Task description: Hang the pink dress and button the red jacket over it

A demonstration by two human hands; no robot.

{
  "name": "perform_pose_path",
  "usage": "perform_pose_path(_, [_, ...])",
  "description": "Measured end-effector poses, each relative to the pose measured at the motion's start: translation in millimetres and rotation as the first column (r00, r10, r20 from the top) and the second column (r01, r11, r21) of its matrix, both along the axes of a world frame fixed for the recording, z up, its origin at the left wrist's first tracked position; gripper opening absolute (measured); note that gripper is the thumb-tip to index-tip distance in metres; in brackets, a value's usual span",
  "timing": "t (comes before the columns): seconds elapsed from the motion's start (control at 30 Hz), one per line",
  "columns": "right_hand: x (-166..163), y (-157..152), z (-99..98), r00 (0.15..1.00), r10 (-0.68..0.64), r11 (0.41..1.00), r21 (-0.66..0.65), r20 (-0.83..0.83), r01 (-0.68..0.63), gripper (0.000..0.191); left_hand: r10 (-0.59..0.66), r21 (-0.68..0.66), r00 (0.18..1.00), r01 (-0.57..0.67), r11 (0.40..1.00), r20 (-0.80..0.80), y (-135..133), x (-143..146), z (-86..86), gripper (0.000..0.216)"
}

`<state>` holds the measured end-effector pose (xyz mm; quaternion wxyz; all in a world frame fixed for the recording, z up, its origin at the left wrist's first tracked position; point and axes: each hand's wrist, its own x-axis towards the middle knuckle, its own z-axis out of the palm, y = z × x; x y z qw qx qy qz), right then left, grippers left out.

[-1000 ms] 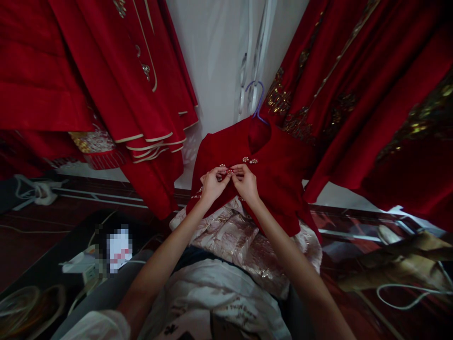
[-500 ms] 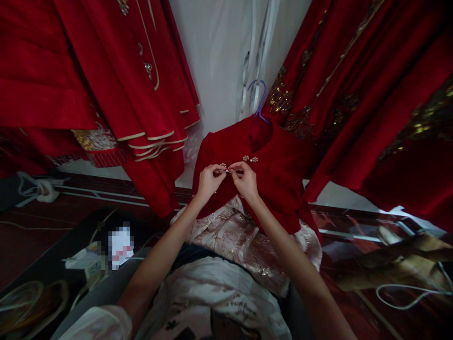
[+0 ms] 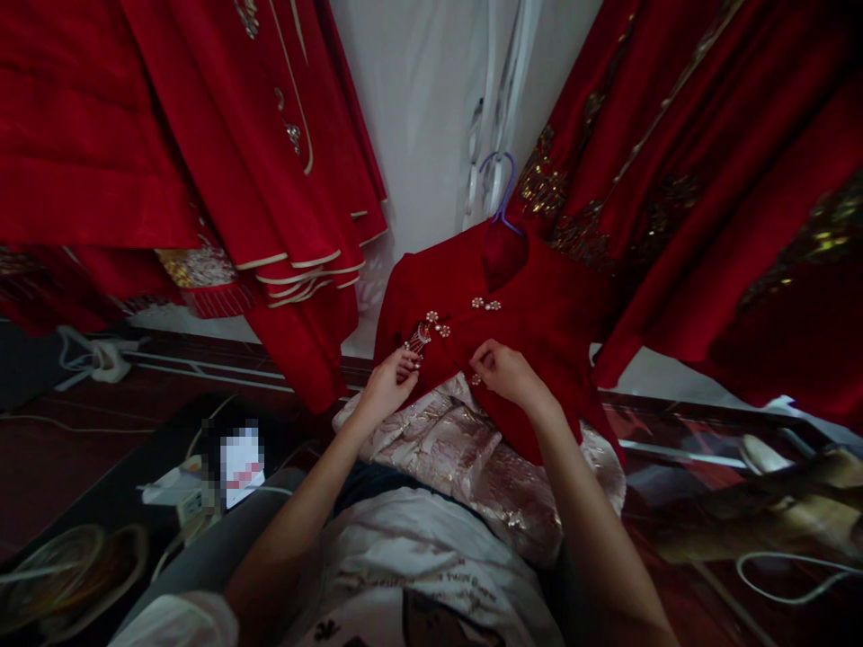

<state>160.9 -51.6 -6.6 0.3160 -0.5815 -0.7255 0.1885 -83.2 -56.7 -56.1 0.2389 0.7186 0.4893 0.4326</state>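
Observation:
A red jacket (image 3: 546, 323) on a purple hanger (image 3: 502, 193) is spread over my lap. Flower-shaped beaded clasps (image 3: 485, 305) decorate its front. My left hand (image 3: 393, 385) has its fingers curled closed at the lower end of a beaded tassel ornament (image 3: 419, 338); whether it grips the strands is unclear. My right hand (image 3: 507, 370) is closed with fingertips bent down at the jacket front, just above a lower flower clasp (image 3: 476, 379). What its fingers hold, if anything, is hidden. Beneath the jacket, a pale pink shiny fabric (image 3: 465, 440) covers my lap.
Red garments with pale piping (image 3: 270, 180) hang at the left. More red garments with gold sequins (image 3: 674, 180) hang at the right. A power strip (image 3: 185, 490) and cables lie at lower left. A brown bundle (image 3: 775, 512) and white cord (image 3: 788, 580) lie at lower right.
My hands have come apart from the middle clasp. The left moved down and left to the tassel, the right moved right and down. The clasp and tassel now show; the view shifted slightly.

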Motion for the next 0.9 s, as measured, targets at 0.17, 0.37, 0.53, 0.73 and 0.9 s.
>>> perform_pose_path(0.17, [-8.9, -0.4, -21.2, 0.974, -0.122, 0.988, -0.066, 0.192, 0.137, 0.045, -0.045, -0.022, 0.997, 0.047, 0.999, 0.063, 5.8, 9.7, -2.7, 0.021])
perform_pose_path(0.37, [-16.4, 13.2, -32.4, 0.984, -0.109, 0.993, -0.039, 0.138, 0.115, 0.033, -0.251, -0.114, 0.968, 0.247, 0.962, -0.025, 26.5, 3.9, 10.2, 0.02])
perform_pose_path(0.53, [-8.6, 23.2, -39.9, 0.998, -0.038, 0.999, -0.015, 0.057, 0.039, 0.021, -0.291, -0.148, 0.957, 0.287, 0.946, -0.003, 26.5, -4.7, 7.3, 0.022])
perform_pose_path(0.73, [-1.4, 14.6, -19.8, 0.973, 0.167, 0.973, -0.13, -0.16, -0.189, 0.012, -0.273, -0.201, 0.956, 0.29, 0.936, 0.11, 28.3, -4.6, 1.2, 0.022])
perform_pose_path(0.9, [-18.2, -10.5, 19.7, 0.824, 0.33, 0.923, -0.025, -0.462, -0.384, 0.013, -0.229, -0.272, 0.939, 0.298, 0.915, 0.257, 34.8, -2.2, -3.5, 0.022])
